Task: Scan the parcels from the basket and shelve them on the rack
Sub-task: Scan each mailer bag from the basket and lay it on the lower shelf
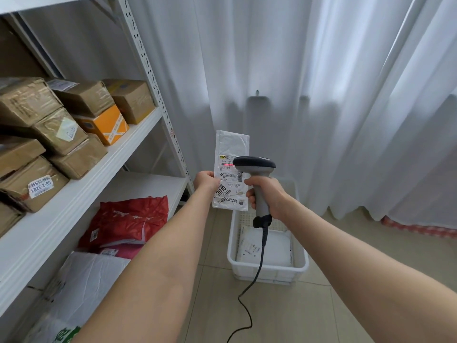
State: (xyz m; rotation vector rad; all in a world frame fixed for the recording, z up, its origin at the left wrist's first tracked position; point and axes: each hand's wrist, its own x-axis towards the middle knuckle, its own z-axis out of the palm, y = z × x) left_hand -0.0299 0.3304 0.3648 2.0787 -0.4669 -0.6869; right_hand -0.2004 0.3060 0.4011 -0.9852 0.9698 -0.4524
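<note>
Head view. Pinches a white padded mailer (232,147) by its left edge with the left hand (206,181), thumb on the printed label, keeping it upright in the air above the basket. Grips the handle of a grey barcode scanner (254,165) in the right hand (264,194), fingers curled round it, with the scanner head just in front of the label (a red line of light lies across the barcode). Trails a black cable (257,276) from the scanner's base, down past the white plastic basket (268,269) to the tiled floor (309,313). Shows one more white parcel (274,246) lying flat inside the basket. To the left, on the white metal rack (81,191): brown cardboard boxes (27,100) and an orange box (106,125) stacked on the middle shelf, a red bag (133,216) and white plastic mailers (91,276) on the shelf below. Behind everything, a white curtain (321,95).
</note>
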